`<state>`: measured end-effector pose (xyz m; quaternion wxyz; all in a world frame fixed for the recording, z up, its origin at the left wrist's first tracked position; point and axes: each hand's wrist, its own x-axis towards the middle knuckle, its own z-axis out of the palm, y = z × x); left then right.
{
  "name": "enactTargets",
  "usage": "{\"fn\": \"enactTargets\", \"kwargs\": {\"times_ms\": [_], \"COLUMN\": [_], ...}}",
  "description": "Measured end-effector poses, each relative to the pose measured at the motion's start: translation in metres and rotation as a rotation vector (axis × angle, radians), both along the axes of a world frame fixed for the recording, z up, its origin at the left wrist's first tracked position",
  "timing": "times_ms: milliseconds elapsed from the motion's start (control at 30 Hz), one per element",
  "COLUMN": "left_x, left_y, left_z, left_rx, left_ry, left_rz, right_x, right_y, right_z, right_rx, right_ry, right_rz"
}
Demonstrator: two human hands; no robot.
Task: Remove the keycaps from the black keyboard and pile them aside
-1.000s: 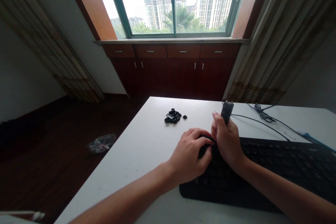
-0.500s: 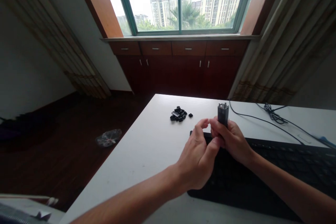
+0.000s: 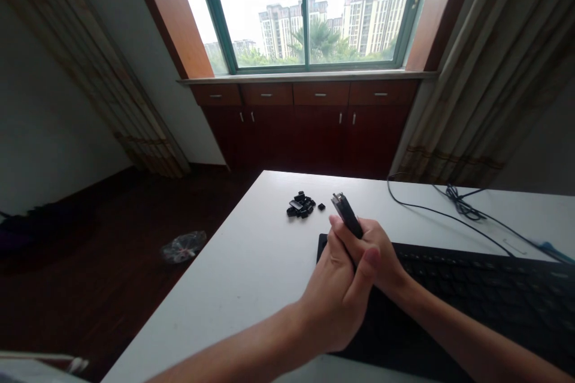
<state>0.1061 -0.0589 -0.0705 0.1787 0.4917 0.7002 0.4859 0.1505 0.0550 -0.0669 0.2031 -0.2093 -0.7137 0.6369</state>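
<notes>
White tabletop (image 3: 233, 287): loose keycaps (image 3: 300, 206) lie beyond a black keyboard (image 3: 471, 290). Right hand (image 3: 381, 254) grips a tilted keycap puller (image 3: 348, 215) at the keyboard's left end; left hand (image 3: 335, 296) presses against right, own grip hidden.

We see one view, from the head, looking forward and down over the desk (image 3: 233, 287), our left hand (image 3: 335, 302) and right hand (image 3: 381, 257) near, right of centre, the keyboard (image 3: 471, 287) running out at right, the cabinets (image 3: 318, 134) farther off, the window (image 3: 287, 12) cropped above.
</notes>
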Motion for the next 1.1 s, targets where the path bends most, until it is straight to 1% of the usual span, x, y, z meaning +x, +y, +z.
{"fn": "enactTargets", "kwargs": {"times_ms": [133, 200, 300, 400, 467, 533, 667, 767, 867, 967, 1033, 1100], "left_x": [0.007, 0.009, 0.010, 0.006, 0.001, -0.006, -0.023, -0.033, -0.039, -0.046, -0.056, -0.069], "left_y": [0.000, 0.001, 0.001, 0.001, 0.001, 0.001, 0.001, 0.002, 0.003, 0.002, 0.002, 0.002], "left_z": [0.000, -0.001, -0.003, -0.003, -0.002, 0.000, 0.002, 0.002, 0.002, 0.005, 0.008, 0.008], "left_rx": [0.008, -0.002, -0.016, 0.007, 0.009, -0.010, -0.055, -0.058, -0.030, -0.018, -0.024, -0.026], "left_ry": [0.089, 0.124, 0.174, 0.122, 0.063, 0.073, 0.247, 0.354, 0.390, 0.410, 0.455, 0.524], "left_rz": [-0.085, -0.099, -0.140, -0.135, -0.109, -0.099, -0.100, -0.110, -0.131, -0.149, -0.097, 0.000], "right_x": [0.010, 0.014, 0.016, 0.013, 0.010, 0.008, 0.007, 0.006, 0.006, 0.010, 0.014, 0.020], "right_y": [-0.002, -0.003, -0.005, -0.005, -0.003, 0.000, 0.009, 0.018, 0.027, 0.037, 0.043, 0.047], "right_z": [-0.002, -0.002, -0.002, -0.003, -0.003, -0.003, 0.006, 0.019, 0.029, 0.032, 0.030, 0.026], "right_rx": [0.022, 0.008, 0.010, -0.007, -0.053, -0.107, -0.288, -0.406, -0.422, -0.430, -0.459, -0.487], "right_ry": [0.101, 0.134, 0.207, 0.258, 0.279, 0.333, 0.448, 0.462, 0.419, 0.396, 0.378, 0.335], "right_rz": [-0.073, -0.107, -0.109, -0.098, -0.107, -0.121, -0.147, -0.160, -0.158, -0.115, -0.055, -0.002]}}
